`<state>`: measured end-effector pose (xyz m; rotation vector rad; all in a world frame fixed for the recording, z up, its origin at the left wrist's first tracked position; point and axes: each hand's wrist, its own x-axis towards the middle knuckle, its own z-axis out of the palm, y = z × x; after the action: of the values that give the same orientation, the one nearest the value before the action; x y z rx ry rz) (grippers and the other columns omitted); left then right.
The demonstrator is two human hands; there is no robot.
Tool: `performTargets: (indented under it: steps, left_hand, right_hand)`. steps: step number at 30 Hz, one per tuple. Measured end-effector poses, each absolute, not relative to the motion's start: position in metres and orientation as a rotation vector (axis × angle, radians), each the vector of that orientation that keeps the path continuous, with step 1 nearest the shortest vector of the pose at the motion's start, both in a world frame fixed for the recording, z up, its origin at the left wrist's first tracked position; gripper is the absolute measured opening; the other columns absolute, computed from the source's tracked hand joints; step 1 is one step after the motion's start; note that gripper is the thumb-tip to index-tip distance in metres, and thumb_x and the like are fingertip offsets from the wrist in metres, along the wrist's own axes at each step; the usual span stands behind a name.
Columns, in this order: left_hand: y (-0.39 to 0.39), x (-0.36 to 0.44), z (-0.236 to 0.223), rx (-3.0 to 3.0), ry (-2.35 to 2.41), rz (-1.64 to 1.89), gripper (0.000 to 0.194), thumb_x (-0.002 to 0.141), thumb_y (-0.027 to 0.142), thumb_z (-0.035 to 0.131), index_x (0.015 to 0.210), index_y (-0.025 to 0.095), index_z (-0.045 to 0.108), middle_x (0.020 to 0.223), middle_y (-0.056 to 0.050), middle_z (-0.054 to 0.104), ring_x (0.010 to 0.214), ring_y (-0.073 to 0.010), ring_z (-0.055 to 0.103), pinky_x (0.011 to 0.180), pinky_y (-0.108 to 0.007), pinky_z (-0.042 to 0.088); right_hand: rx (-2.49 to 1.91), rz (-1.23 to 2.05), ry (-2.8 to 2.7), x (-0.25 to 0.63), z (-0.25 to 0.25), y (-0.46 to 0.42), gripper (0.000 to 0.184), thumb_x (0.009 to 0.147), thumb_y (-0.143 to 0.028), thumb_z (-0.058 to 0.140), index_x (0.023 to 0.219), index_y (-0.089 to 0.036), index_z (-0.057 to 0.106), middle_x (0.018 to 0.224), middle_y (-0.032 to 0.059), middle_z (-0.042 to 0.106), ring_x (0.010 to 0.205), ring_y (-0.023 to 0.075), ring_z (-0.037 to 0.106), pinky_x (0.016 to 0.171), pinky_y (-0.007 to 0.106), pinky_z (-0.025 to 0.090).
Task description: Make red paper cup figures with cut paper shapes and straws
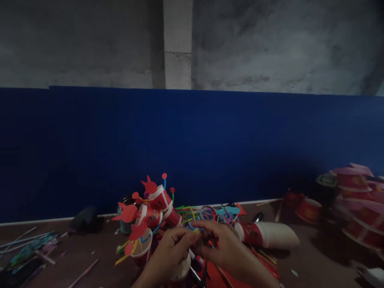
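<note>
My left hand (171, 245) and my right hand (223, 245) meet at the centre, fingertips nearly touching. The left thumb and fingers pinch a small yellow piece (196, 231), its kind too blurred to name. Curled fingers of the right hand close in beside it; what they grip is hidden. Below the left hand stands a pale cup (182, 270), largely covered. To its left, red paper cups (150, 216) are decorated with red paper shapes (127, 213) and coloured straws with red discs (164, 176). Scissors (204, 275) lie beneath the hands.
A stack of nested paper cups (277, 235) lies on its side at right. Further right are a red tub (309, 210) and piled red tubs (364, 220). Coloured straws and scraps (28, 248) litter the left. A blue panel (192, 144) rises behind the table.
</note>
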<state>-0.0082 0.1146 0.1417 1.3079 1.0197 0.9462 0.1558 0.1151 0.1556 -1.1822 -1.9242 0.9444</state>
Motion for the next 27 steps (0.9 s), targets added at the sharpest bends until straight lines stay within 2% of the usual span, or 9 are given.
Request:
performTargets:
  steps: [4, 8, 11, 15, 17, 20, 22, 24, 27]
  left_hand:
    - [0.116, -0.01, 0.138, 1.28, 0.987, 0.888, 0.054, 0.06, 0.071, 0.061, 0.059, 0.017, 0.053, 0.039, 0.012, 0.029, 0.038, -0.0035, 0.018, 0.041, -0.023, 0.009]
    - [0.116, -0.009, 0.133, 1.257, 0.904, 0.783, 0.051, 0.062, 0.069, 0.061, 0.057, 0.019, 0.052, 0.034, 0.013, 0.026, 0.033, -0.0031, 0.014, 0.039, -0.024, 0.008]
    - [0.116, -0.009, 0.132, 1.282, 0.902, 0.761, 0.052, 0.062, 0.069, 0.061, 0.056, 0.018, 0.052, 0.035, 0.012, 0.029, 0.034, -0.0029, 0.016, 0.039, -0.024, 0.008]
    - [0.115, -0.01, 0.138, 1.341, 0.893, 0.706, 0.055, 0.06, 0.073, 0.059, 0.054, 0.018, 0.052, 0.035, 0.013, 0.027, 0.034, -0.0033, 0.016, 0.04, -0.024, 0.008]
    - [0.114, -0.009, 0.14, 1.34, 0.938, 0.7, 0.056, 0.059, 0.073, 0.06, 0.051, 0.019, 0.047, 0.036, 0.013, 0.024, 0.036, -0.0032, 0.015, 0.041, -0.024, 0.008]
    - [0.115, -0.008, 0.14, 1.367, 1.004, 0.665, 0.06, 0.056, 0.076, 0.059, 0.045, 0.022, 0.037, 0.034, 0.012, 0.023, 0.035, -0.0033, 0.016, 0.04, -0.025, 0.009]
    - [0.117, -0.008, 0.136, 1.407, 1.009, 0.623, 0.058, 0.06, 0.074, 0.058, 0.045, 0.022, 0.037, 0.034, 0.012, 0.024, 0.034, -0.0037, 0.016, 0.039, -0.026, 0.009]
    - [0.117, -0.009, 0.132, 1.458, 0.992, 0.586, 0.054, 0.067, 0.068, 0.058, 0.048, 0.02, 0.043, 0.035, 0.011, 0.026, 0.034, -0.0042, 0.018, 0.039, -0.025, 0.01]
    - [0.113, -0.011, 0.131, 1.516, 0.948, 0.533, 0.049, 0.076, 0.06, 0.054, 0.052, 0.018, 0.051, 0.039, 0.009, 0.035, 0.037, -0.0051, 0.027, 0.041, -0.023, 0.016]
  right_hand:
    - [-1.215, 0.908, -1.963, 0.156, 0.162, 0.113, 0.042, 0.068, -0.015, 0.064, 0.109, -0.021, 0.067, 0.085, 0.003, 0.073, 0.078, 0.0192, 0.065, 0.072, 0.028, 0.048]
    - [-1.328, 0.916, -2.002, 0.158, 0.165, 0.109, 0.036, 0.062, -0.014, 0.065, 0.098, -0.02, 0.07, 0.072, 0.0011, 0.072, 0.068, 0.0184, 0.064, 0.061, 0.026, 0.044]
    - [-1.366, 0.915, -1.974, 0.161, 0.161, 0.109, 0.038, 0.059, -0.012, 0.065, 0.096, -0.02, 0.07, 0.07, 0.0001, 0.071, 0.065, 0.017, 0.061, 0.058, 0.025, 0.041]
    - [-1.101, 1.326, -1.812, 0.164, 0.157, 0.115, 0.054, 0.06, -0.01, 0.057, 0.112, -0.021, 0.063, 0.073, -0.0019, 0.068, 0.061, 0.0118, 0.057, 0.056, 0.021, 0.04]
    - [-0.991, 1.517, -1.644, 0.164, 0.159, 0.118, 0.05, 0.064, -0.012, 0.053, 0.111, -0.021, 0.064, 0.074, -0.0012, 0.067, 0.059, 0.0103, 0.056, 0.056, 0.021, 0.041]
    - [-0.956, 1.579, -1.465, 0.16, 0.16, 0.121, 0.034, 0.073, -0.022, 0.053, 0.103, -0.019, 0.069, 0.073, 0.0004, 0.067, 0.061, 0.0106, 0.056, 0.06, 0.022, 0.044]
    - [-0.968, 1.57, -1.427, 0.156, 0.156, 0.123, 0.032, 0.073, -0.027, 0.059, 0.102, -0.017, 0.068, 0.07, 0.0003, 0.067, 0.063, 0.0119, 0.058, 0.063, 0.023, 0.045]
    - [-0.945, 1.583, -1.395, 0.153, 0.148, 0.126, 0.039, 0.068, -0.028, 0.066, 0.105, -0.016, 0.067, 0.067, -0.0004, 0.066, 0.066, 0.0136, 0.06, 0.065, 0.025, 0.046]
    - [-0.989, 1.527, -1.364, 0.15, 0.136, 0.133, 0.046, 0.063, -0.026, 0.071, 0.107, -0.014, 0.065, 0.057, -0.0038, 0.061, 0.056, 0.0121, 0.057, 0.057, 0.022, 0.044]
